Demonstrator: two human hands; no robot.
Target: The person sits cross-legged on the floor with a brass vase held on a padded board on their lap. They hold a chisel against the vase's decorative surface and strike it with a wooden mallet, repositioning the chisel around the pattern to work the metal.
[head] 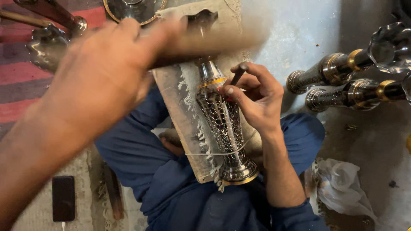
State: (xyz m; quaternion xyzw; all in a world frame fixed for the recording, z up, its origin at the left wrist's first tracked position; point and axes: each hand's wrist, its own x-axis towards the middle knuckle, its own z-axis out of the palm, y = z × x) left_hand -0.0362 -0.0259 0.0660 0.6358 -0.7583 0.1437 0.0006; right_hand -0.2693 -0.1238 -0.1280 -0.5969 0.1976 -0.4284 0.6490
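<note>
A silver vase with fine engraved scale patterns and gold bands lies on a cloth-covered wooden board propped against my blue-trousered lap. My right hand pinches a thin dark punch with its tip against the vase's upper body near the neck. Above the board, my left hand is raised and blurred, gripping a blurred wooden mallet that stretches to the right over the vase's neck.
Two similar engraved vases lie on the grey floor at the right. A white plastic bag sits at lower right, a dark phone at lower left. Shiny metal pieces rest on a striped red cloth at upper left.
</note>
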